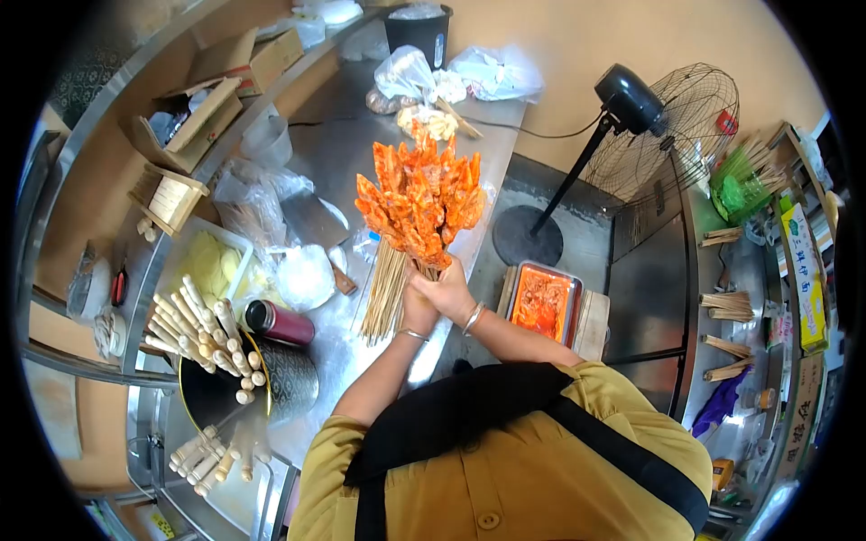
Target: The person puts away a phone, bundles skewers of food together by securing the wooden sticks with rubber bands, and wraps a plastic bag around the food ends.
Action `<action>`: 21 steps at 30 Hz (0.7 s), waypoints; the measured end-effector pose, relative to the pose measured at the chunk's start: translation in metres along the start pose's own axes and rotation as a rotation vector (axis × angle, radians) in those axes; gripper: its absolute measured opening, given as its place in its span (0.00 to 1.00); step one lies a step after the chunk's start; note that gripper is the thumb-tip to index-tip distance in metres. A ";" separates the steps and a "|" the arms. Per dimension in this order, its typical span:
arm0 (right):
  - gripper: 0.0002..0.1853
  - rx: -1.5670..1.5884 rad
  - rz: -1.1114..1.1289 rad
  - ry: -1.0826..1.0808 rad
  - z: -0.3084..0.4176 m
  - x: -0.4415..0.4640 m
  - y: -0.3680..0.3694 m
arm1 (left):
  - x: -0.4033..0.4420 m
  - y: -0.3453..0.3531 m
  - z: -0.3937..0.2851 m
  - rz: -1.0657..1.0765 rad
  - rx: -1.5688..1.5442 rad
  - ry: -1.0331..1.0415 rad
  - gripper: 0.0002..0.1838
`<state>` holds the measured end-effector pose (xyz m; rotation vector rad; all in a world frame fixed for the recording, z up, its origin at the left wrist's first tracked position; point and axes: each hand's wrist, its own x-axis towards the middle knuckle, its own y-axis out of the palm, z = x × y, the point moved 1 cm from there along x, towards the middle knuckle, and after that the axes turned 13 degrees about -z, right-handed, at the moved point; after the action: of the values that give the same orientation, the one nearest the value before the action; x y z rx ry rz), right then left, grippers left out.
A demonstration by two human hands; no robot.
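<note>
A thick bunch of meat skewers [424, 198], coated in red-orange sauce, stands upright in front of me with the meat end away from my body. My left hand [418, 307] and my right hand [450, 290] are both closed around the sticks just below the meat, pressed against each other. Most of the gripped stick length is hidden by the hands. Right beside my left hand, a bundle of thin bamboo sticks [382, 293] lies over the steel table [347, 326]; whether they touch the held bunch I cannot tell.
A tray of red sauced meat [544, 305] sits low on my right, near a standing fan [629, 99]. To my left are a maroon flask [281, 323], a patterned bucket [293, 379] with wooden-handled tools, and a tub of pale slices [215, 261]. Plastic bags [496, 72] lie at the back.
</note>
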<state>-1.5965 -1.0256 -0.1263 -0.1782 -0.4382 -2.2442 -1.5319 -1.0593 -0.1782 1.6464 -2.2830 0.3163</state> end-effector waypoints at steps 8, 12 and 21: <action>0.03 0.203 -0.139 0.259 0.025 0.012 0.004 | 0.006 -0.011 -0.032 0.170 0.259 -0.017 0.10; 0.03 0.402 -0.204 0.444 0.035 0.020 0.000 | 0.011 -0.025 -0.051 0.382 0.224 0.037 0.13; 0.05 0.496 -0.247 0.689 0.019 0.021 0.001 | -0.003 -0.037 -0.061 0.497 0.117 -0.516 0.07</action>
<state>-1.6099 -1.0345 -0.1024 0.9189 -0.6318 -2.1784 -1.4888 -1.0465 -0.1227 1.2911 -3.1154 0.1404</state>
